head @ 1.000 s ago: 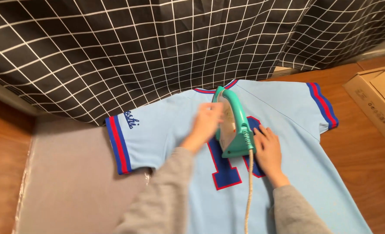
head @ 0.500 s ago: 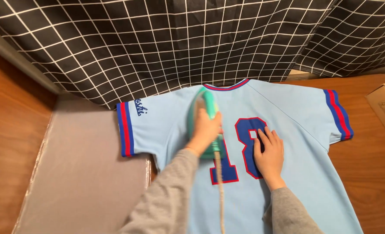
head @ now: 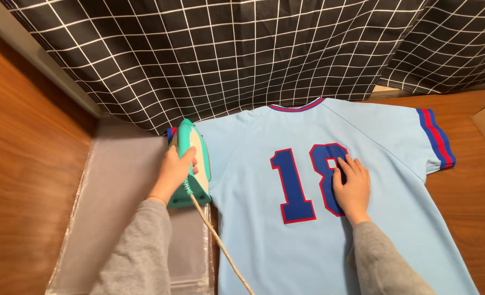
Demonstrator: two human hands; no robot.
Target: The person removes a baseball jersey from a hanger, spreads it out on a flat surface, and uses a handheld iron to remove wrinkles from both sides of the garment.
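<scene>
firmly closed, the left hand (head: 177,170) grips the handle of one teal clothes iron (head: 192,164) at nine o'clock, on the left sleeve of one light blue jersey (head: 264,235). at three o'clock, the right hand (head: 353,186) lies open, fingers spread flat on smooth fabric. one braided cord (head: 220,246) trails toward six o'clock.

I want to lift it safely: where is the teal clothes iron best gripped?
Grip the teal clothes iron by its top handle, from above and the cord end, as the left hand does; the soleplate faces down on the light blue jersey.
</scene>
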